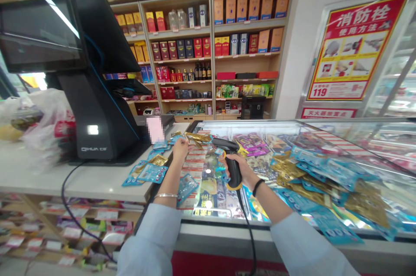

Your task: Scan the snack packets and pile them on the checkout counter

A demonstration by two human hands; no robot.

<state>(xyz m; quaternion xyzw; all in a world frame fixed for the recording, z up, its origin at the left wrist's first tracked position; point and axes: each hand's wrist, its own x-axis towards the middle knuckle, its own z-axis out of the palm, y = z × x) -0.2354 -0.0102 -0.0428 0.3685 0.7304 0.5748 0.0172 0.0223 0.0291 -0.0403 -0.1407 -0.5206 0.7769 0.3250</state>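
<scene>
My right hand is wrapped round the grip of a black and yellow barcode scanner, its cable hanging down in front of the freezer. The scanner head points left. My left hand is closed at the near end of a gold snack packet, just left of the scanner head. Beneath that arm a blue packet lies on the glass. More blue packets and gold ones rest on the white counter to the left. To the right, a large pile of blue and gold packets covers part of the glass top.
A black checkout terminal stands on the counter at left, with plastic bags beside it. Below my hands is a glass-topped freezer. Shelves of boxed bottles line the back wall. A red and yellow poster hangs at right.
</scene>
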